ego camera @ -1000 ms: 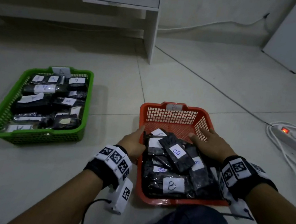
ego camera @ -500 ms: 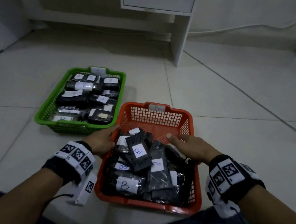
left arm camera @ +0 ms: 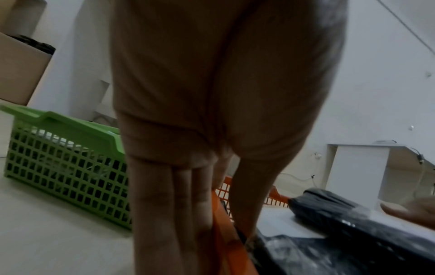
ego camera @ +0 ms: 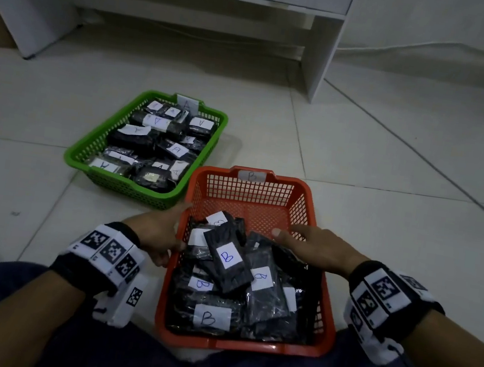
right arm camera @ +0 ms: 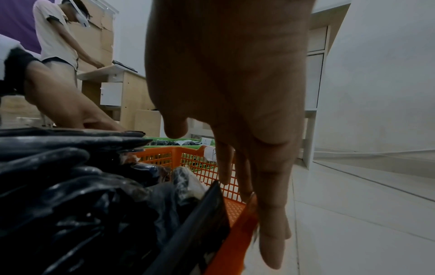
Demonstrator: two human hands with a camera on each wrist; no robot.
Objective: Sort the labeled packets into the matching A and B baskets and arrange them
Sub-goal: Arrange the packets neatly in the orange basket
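Fingers of the left hand ran straight down the outside of the orange basket's left wall while the thumb dipped inside the rim, so that hand clasped the wall between them. Fingers of the right hand also lay straight and relaxed, draped over the right rim at about 3 o'clock of the basket, with the thumb stretched inward above the packets and pinching nothing.

That basket sat on the tiled floor just before the person's knees, a B tag on its far wall. Black packets with white B labels were heaped in its near half, one lying tilted on top of the pile; the far half showed bare mesh.

At about 10 o'clock from it, nearly touching corner to corner, stood the green basket, tagged A at its far end and filled with black A-labeled packets laid flat in rough rows.

A white cabinet leg stood at 12 o'clock. In the right wrist view, another person bent over a desk in the background.
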